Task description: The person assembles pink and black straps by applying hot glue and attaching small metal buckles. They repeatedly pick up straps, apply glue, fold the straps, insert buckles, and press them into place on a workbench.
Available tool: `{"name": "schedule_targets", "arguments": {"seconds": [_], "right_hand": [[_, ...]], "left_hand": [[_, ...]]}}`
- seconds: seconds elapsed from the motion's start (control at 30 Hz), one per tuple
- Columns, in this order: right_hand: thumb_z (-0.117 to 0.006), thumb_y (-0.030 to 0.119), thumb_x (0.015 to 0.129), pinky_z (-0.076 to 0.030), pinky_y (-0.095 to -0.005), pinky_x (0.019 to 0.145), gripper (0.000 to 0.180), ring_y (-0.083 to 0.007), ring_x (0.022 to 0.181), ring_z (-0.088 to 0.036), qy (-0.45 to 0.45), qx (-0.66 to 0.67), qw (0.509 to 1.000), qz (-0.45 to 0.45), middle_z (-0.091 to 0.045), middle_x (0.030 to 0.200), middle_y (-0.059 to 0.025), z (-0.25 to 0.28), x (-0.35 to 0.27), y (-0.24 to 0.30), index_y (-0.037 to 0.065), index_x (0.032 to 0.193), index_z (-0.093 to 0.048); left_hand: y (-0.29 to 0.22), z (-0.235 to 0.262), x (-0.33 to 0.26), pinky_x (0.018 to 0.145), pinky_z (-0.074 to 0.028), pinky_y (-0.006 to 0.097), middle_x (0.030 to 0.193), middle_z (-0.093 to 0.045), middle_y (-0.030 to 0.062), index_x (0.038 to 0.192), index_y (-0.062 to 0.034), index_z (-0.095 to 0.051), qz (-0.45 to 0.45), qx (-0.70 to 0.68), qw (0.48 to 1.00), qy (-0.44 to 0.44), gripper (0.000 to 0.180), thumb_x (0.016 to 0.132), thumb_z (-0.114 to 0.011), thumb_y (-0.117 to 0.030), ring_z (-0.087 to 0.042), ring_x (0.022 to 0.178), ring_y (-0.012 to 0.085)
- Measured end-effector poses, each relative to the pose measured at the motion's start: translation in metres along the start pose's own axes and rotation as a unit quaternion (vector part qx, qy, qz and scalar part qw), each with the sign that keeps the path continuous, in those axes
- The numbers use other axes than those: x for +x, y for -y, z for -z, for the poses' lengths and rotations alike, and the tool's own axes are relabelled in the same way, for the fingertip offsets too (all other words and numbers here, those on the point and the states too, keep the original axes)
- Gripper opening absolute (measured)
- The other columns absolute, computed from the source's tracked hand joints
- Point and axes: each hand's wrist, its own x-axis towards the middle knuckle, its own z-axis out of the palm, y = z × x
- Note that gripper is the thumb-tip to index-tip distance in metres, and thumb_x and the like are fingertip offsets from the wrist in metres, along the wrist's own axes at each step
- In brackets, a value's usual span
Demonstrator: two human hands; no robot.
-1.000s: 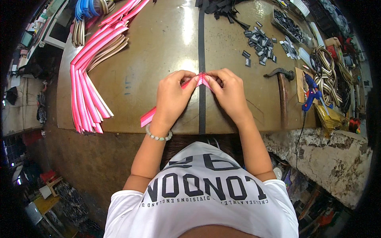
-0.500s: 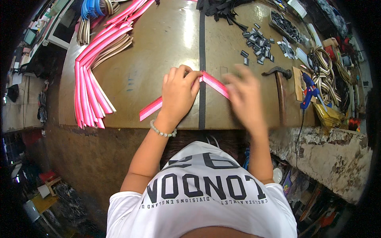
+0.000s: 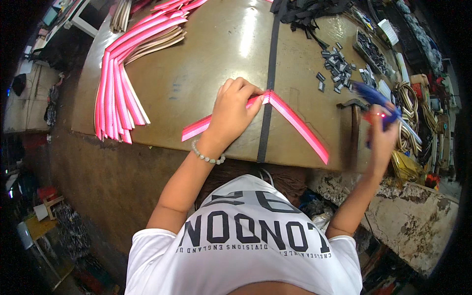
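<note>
My left hand [image 3: 235, 109] is closed on a pink and white strap [image 3: 298, 122], pinching it near its middle, where it bends into a wide angle. One end of the strap comes out left of my wrist; the other slants down to the right across the table. At the right my right hand [image 3: 382, 135] grips a blue glue gun [image 3: 388, 115], raised above the table and blurred by motion. A small red light shows by my fingers. Close to that hand lies a hammer [image 3: 351, 125], partly smeared in the picture.
A bundle of pink straps [image 3: 115, 93] lies at the table's left. Small black tags [image 3: 337, 69] are scattered at the far right, by a tray of dark pieces [image 3: 371, 51]. Black fabric strips [image 3: 309, 14] lie at the back. Coiled cords [image 3: 408, 105] crowd the right edge.
My right hand has left the strap, moved right and picked up the glue gun. My left hand still pinches the strap, whose right half now lies fully in view. The whole view has shifted.
</note>
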Motion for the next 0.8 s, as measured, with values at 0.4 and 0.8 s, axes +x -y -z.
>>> {"name": "schedule_targets", "arguments": {"seconds": [0.4,0.8], "right_hand": [[-0.073,0.035,0.088,-0.052,-0.0359,0.065,0.048,-0.0268,0.071,-0.069,0.256,-0.083,0.953,0.142,-0.071,0.085,-0.0168,-0.097,-0.020,0.046,0.001,0.115,-0.054],[-0.075,0.028,0.088,-0.054,-0.0351,0.071,0.043,-0.0271,0.077,-0.071,0.293,-0.074,0.945,0.124,-0.070,0.090,-0.0164,-0.083,-0.054,0.052,0.003,0.113,-0.051]], "left_hand": [[0.001,-0.001,0.000,0.079,-0.045,0.039,0.086,-0.061,0.0107,0.089,-0.0034,-0.072,-0.005,-0.002,1.000,-0.004,0.015,0.083,-0.073,-0.017,-0.056,0.085,0.0290],[0.004,-0.005,-0.002,0.080,-0.046,0.039,0.085,-0.062,0.0093,0.086,-0.0053,-0.073,-0.013,-0.003,1.000,-0.025,0.011,0.082,-0.074,-0.016,-0.057,0.086,0.0285]]}}
